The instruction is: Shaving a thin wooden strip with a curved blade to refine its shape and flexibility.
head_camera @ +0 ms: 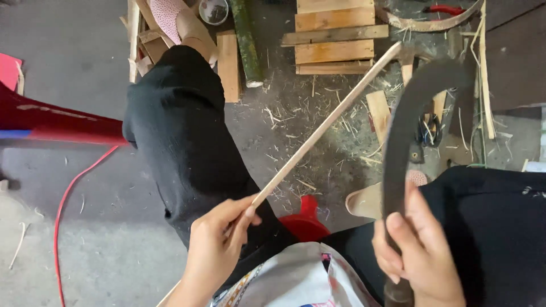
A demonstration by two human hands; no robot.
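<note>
My left hand (215,245) grips the near end of a long thin pale wooden strip (327,122) that slants up and to the right, its far tip near the wooden planks. My right hand (418,250) holds the handle of a dark curved blade (406,122), sickle-shaped, which arcs upward and over to the right. The strip and the blade are apart. My legs in black trousers (182,131) spread to either side, and a red stool (304,222) shows between them.
On the concrete floor lie wood shavings (296,119), stacked wooden planks (333,37), a green bamboo pole (247,42), a small metal bowl (214,10), and offcuts at the right. A red cable (68,199) runs at the left beside a red object (51,122).
</note>
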